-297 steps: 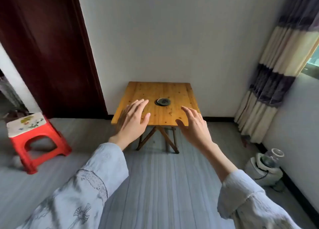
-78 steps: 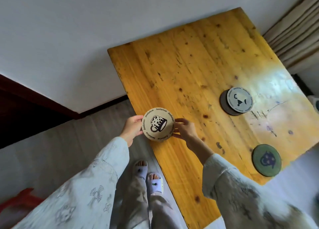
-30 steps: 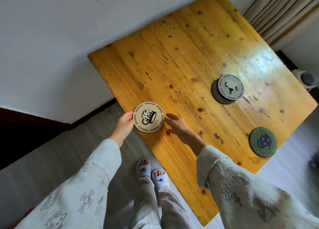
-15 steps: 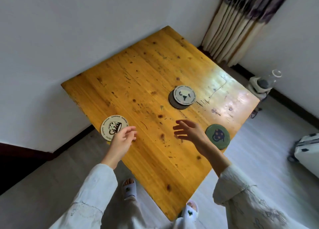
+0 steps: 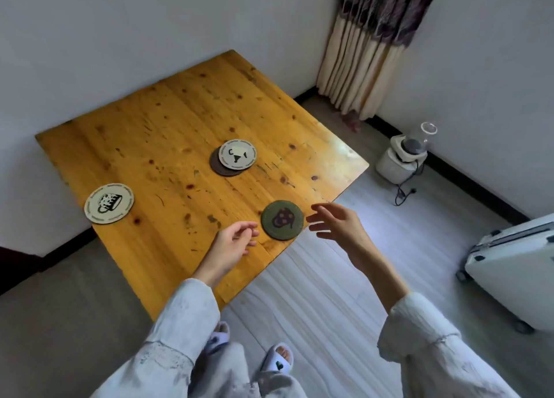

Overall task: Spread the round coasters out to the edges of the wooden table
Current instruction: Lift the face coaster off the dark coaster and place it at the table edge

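Coasters: cream mug coaster [image 5: 109,203] now released at bench [image 5: 168,122] edge, nine o'clock; both hands' fingers [image 5: 248,228] open, stack [image 5: 232,161] remaining.

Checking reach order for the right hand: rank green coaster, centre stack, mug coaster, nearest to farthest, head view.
From the right hand:
1. Green coaster, just left of the fingertips, at the near table edge.
2. Centre stack, mid-table, pale coaster on a dark one.
3. Mug coaster, at the far left edge.

You can't read the rim lettering on the cream mug coaster [image 5: 109,203]. The cream coaster [image 5: 237,154] mid-table covers most of the dark coaster [image 5: 216,164] beneath it.
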Motion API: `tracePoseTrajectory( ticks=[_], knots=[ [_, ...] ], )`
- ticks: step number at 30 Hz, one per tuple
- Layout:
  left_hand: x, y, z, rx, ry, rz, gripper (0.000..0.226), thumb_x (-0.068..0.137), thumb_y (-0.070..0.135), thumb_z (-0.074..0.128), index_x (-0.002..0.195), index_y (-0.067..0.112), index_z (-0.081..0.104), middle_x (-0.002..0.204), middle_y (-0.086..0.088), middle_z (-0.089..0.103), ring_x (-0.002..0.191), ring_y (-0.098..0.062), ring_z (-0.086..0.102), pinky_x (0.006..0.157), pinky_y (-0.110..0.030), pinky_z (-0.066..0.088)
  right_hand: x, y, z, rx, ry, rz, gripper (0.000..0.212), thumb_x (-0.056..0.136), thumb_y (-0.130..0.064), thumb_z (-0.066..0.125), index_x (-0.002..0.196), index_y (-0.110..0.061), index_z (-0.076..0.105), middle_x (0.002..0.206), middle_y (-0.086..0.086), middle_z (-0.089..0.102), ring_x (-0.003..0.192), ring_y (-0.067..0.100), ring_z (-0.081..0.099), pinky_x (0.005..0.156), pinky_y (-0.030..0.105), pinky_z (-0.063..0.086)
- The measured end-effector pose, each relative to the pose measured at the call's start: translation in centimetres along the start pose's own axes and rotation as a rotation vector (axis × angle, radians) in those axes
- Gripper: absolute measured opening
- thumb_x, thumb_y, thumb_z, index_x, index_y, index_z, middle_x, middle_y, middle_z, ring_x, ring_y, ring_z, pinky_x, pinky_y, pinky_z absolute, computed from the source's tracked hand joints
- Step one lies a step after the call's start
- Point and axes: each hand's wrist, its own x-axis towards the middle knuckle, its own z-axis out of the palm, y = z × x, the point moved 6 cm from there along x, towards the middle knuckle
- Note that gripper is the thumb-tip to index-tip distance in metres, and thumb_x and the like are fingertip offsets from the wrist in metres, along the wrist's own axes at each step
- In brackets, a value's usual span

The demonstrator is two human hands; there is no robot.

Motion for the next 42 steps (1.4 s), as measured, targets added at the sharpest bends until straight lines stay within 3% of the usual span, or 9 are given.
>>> tracePoseTrajectory(
  ticks=[10,16,21,24,26,31,34,37,42],
  knots=[
    [5.2,-1.3,3.5,-0.026,0.121,-0.103,0.028,0.095,0.012,0.036,0.115,0.010,0.055,0.103,-0.007,0.060,0.091,-0.020,0.057,0.072,-0.023,0.046,6.4,0.8,-3.8,-0.087,-0.113,0.047,0.030,0.097,-0.022,0.041,0.111,-0.004,0.060,0.095,0.011,0.066,0.084,0.022,0.062,0.077,0.031,0.050],
    [12.8,0.5,3.0,-0.078,0.224,-0.110,0.027,0.095,0.013,0.036,0.114,0.013,0.055,0.106,-0.005,0.060,0.093,-0.018,0.057,0.073,-0.023,0.047,15.9,-3.1,-4.0,-0.221,-0.204,-0.027,0.033,0.097,-0.024,0.041,0.116,-0.003,0.058,0.098,0.009,0.066,0.084,0.021,0.062,0.082,0.036,0.052],
    [19.4,3.8,1.9,-0.129,0.312,-0.123,0.027,0.095,0.013,0.036,0.114,0.012,0.055,0.106,-0.004,0.060,0.093,-0.017,0.058,0.076,-0.023,0.048,22.9,-6.0,-3.4,-0.317,-0.274,-0.046,0.034,0.097,-0.024,0.040,0.118,-0.002,0.056,0.109,0.019,0.067,0.088,0.026,0.063,0.090,0.046,0.052],
    [21.5,4.8,1.9,-0.132,0.323,-0.122,0.025,0.095,0.014,0.037,0.111,0.017,0.056,0.111,-0.003,0.059,0.096,-0.016,0.057,0.077,-0.024,0.048,25.6,-7.3,-3.0,-0.356,-0.304,-0.074,0.033,0.097,-0.023,0.040,0.115,-0.003,0.057,0.109,0.019,0.068,0.086,0.022,0.063,0.087,0.043,0.053],
    [22.2,4.6,1.4,-0.154,0.365,-0.148,0.024,0.094,0.016,0.039,0.112,0.020,0.054,0.118,-0.003,0.055,0.102,-0.016,0.053,0.081,-0.027,0.049,27.1,-7.7,-2.2,-0.376,-0.343,-0.058,0.032,0.097,-0.023,0.041,0.115,-0.002,0.057,0.109,0.020,0.068,0.086,0.021,0.062,0.087,0.042,0.053],
    [23.2,2.2,-2.2,-0.226,0.580,-0.289,0.037,0.094,0.012,0.037,0.130,0.018,0.043,0.139,-0.007,0.044,0.124,-0.022,0.044,0.106,-0.039,0.038,31.6,-7.9,1.8,-0.452,-0.460,-0.005,0.031,0.096,-0.021,0.042,0.116,-0.002,0.057,0.108,0.018,0.068,0.086,0.022,0.062,0.087,0.043,0.053],
    [24.4,0.1,-4.0,-0.240,0.618,-0.376,0.043,0.094,0.011,0.036,0.137,0.015,0.035,0.145,-0.009,0.039,0.129,-0.025,0.040,0.110,-0.042,0.034,34.6,-7.4,5.1,-0.488,-0.519,0.036,0.031,0.096,-0.019,0.043,0.118,-0.001,0.057,0.101,0.016,0.066,0.082,0.023,0.060,0.081,0.041,0.055],
    [26.1,-1.7,-4.9,-0.269,0.631,-0.451,0.045,0.095,0.012,0.035,0.140,0.016,0.030,0.147,-0.009,0.036,0.132,-0.025,0.038,0.111,-0.044,0.033,37.3,-6.2,8.2,-0.525,-0.563,0.087,0.032,0.094,-0.016,0.044,0.119,0.000,0.056,0.094,0.011,0.060,0.077,0.021,0.056,0.064,0.030,0.052],
    [29.3,-3.6,-5.0,-0.301,0.665,-0.512,0.048,0.095,0.013,0.035,0.141,0.020,0.026,0.150,-0.006,0.031,0.135,-0.023,0.033,0.108,-0.036,0.030,40.9,-4.3,12.1,-0.611,-0.573,0.123,0.045,0.093,-0.014,0.042,0.137,-0.005,0.040,0.113,0.021,0.059,0.081,0.023,0.053,0.075,0.038,0.050]
  ],
)
